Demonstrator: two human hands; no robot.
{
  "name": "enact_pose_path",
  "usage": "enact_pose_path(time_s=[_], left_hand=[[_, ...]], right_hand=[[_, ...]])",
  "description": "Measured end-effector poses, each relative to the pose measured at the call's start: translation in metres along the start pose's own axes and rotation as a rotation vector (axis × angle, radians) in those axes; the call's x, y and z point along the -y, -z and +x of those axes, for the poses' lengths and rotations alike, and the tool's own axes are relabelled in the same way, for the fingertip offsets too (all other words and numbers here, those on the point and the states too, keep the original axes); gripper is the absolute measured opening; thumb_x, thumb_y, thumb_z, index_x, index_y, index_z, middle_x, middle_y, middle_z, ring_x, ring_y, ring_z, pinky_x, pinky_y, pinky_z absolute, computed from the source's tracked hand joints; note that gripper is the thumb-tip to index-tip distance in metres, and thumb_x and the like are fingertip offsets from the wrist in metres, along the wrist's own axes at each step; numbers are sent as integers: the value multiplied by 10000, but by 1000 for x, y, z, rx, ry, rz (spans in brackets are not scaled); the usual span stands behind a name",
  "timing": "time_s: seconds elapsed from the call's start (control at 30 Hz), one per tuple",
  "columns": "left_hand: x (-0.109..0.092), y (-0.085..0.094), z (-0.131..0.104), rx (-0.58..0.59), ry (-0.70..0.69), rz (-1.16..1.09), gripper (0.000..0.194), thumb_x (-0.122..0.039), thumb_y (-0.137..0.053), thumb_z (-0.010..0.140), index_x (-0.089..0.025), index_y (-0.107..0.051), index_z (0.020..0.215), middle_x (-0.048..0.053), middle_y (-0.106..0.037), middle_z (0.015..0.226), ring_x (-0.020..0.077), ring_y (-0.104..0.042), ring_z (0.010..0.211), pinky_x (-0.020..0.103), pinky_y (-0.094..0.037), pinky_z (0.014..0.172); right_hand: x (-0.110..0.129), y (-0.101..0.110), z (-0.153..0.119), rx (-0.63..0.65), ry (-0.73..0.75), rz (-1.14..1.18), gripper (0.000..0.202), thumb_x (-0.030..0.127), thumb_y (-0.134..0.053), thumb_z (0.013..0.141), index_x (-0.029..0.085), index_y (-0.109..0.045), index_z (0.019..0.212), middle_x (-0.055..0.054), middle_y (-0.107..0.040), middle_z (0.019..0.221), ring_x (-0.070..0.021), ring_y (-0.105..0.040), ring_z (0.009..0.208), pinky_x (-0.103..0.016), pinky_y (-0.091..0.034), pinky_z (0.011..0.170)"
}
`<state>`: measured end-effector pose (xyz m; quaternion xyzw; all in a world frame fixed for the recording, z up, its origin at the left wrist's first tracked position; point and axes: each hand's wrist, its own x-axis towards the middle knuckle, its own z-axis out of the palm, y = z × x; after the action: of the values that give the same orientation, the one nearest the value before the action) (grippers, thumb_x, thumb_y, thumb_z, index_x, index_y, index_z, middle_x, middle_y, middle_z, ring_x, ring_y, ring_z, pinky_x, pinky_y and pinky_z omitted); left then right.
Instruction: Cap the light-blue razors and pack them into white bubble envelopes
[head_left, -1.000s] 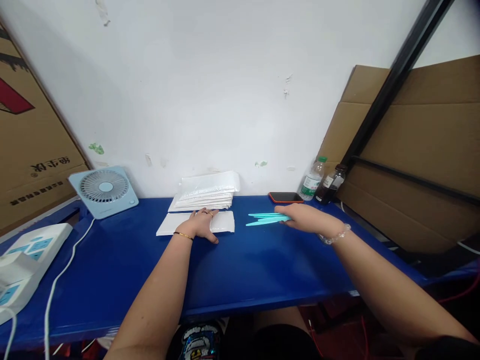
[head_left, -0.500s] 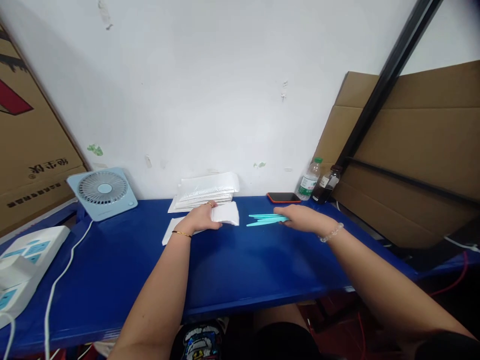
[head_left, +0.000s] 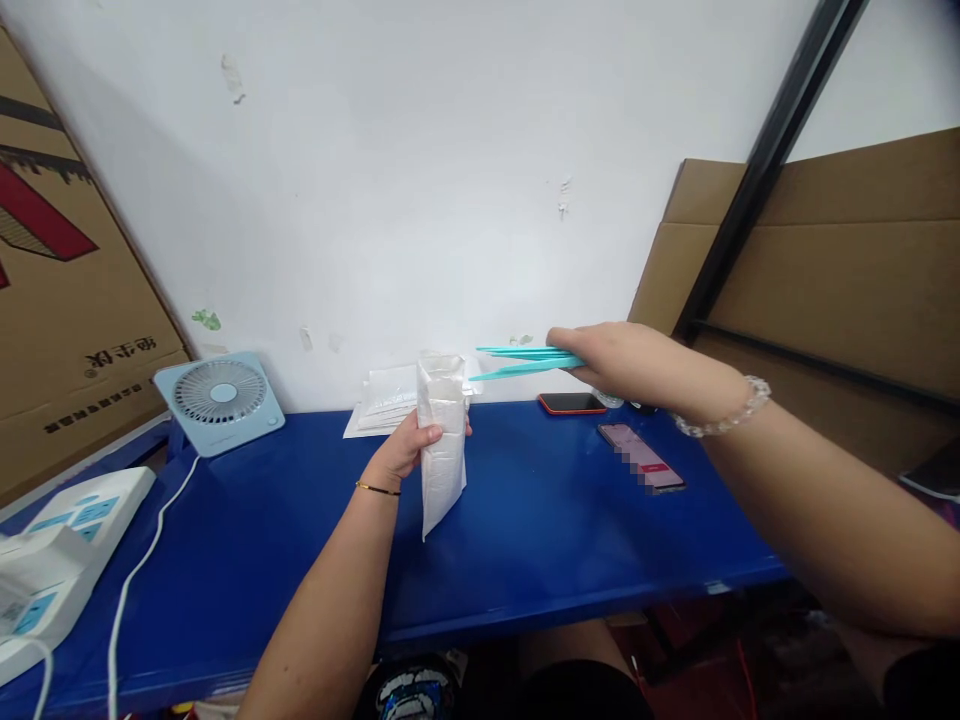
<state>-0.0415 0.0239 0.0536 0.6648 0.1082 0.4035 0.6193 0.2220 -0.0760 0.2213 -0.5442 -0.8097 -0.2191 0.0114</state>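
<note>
Pouch (head_left: 444,460) swung upright, left hand (head_left: 403,448) pinching it; right hand (head_left: 626,362) clutches part-hidden turquoise sticks (head_left: 553,365).

Envelope (head_left: 444,455) was in left hand (head_left: 409,446) | envelope pile (head_left: 379,398) lay behind that hand, fan (head_left: 219,393) left | sticks (head_left: 525,362) were in right hand (head_left: 626,362)

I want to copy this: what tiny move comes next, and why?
Perhaps angle the turquoise sticks down toward the white envelope: the left hand holds it upright, and the right hand holds the sticks nearly level, tips near the envelope's top.
</note>
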Motion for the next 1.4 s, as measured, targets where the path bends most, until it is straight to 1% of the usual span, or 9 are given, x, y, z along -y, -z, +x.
enact_pose_path(time_s=[0.2, 0.43, 0.6, 0.73, 0.87, 1.07, 1.23, 1.3, 1.4], left_hand=[[6, -6, 1, 15, 36, -30, 581, -509, -715, 641, -131, -602, 1067, 130, -638, 1041, 271, -603, 944, 371, -453, 831], [4, -18, 3, 96, 35, -1, 628, -464, -741, 640, -138, -566, 1148, 135, -629, 1082, 288, -594, 997, 417, -428, 899], [4, -32, 7, 241, 85, 145, 705, -357, -772, 632, -161, -500, 1251, 134, -599, 1142, 290, -552, 1069, 448, -393, 943], [16, -33, 9, 244, 110, 154, 590, -370, -770, 629, -140, -571, 1134, 121, -605, 1083, 272, -557, 1023, 429, -412, 914], [22, -29, 8, 222, 110, 129, 589, -381, -780, 611, -138, -583, 1110, 112, -597, 1069, 260, -553, 1005, 423, -418, 908], [18, -30, 7, 195, 129, 71, 747, -376, -790, 598, -163, -499, 1252, 120, -597, 1068, 259, -558, 986, 427, -417, 899], [19, -32, 7, 243, 113, 64, 742, -383, -781, 608, -161, -502, 1258, 130, -595, 1106, 278, -549, 1034, 445, -383, 942], [21, -33, 8, 299, 107, 20, 734, -406, -771, 613, -157, -511, 1252, 141, -574, 1180, 307, -516, 1113, 467, -344, 985], [24, -32, 7, 315, 115, -34, 785, -479, -758, 605, -145, -498, 1266, 150, -562, 1225, 332, -467, 1186, 476, -312, 1015]], right_hand=[[23, -7, 10, -86, 0, -197, 200, 121, -407, 869, 191, -499, 1032, -65, -614, 783, -140, -479, 566, -259, -229, 514], [38, 8, 21, -51, 231, -267, 166, 152, -434, 911, 210, -572, 983, -52, -621, 755, -148, -517, 630, -279, -263, 548], [63, 29, 38, 55, 314, -254, 114, 162, -565, 855, 176, -652, 783, -52, -629, 708, -166, -551, 696, -291, -302, 589], [81, 40, 44, 139, 347, -273, 112, 109, -621, 794, 146, -641, 690, -48, -632, 703, -152, -558, 682, -269, -317, 575], [81, 44, 47, 195, 360, -291, 105, 52, -590, 784, 134, -650, 757, -47, -638, 758, -134, -562, 665, -255, -327, 566], [51, 35, 55, 123, 402, 2, 188, 187, -636, 769, 183, -653, 956, -36, -640, 866, -152, -568, 756, -257, -379, 640], [31, 26, 49, 61, 444, 373, 516, 208, -637, 733, 206, -522, 1236, -69, -577, 1160, -198, -550, 985, -310, -435, 789], [27, 19, 47, 92, 449, 506, 600, 205, -656, 706, 216, -484, 1281, -61, -579, 1174, -191, -547, 1010, -306, -448, 811], [24, 2, 50, 176, 387, 658, 379, 191, -624, 725, 183, -611, 1104, -38, -657, 974, -161, -601, 844, -281, -479, 733]])
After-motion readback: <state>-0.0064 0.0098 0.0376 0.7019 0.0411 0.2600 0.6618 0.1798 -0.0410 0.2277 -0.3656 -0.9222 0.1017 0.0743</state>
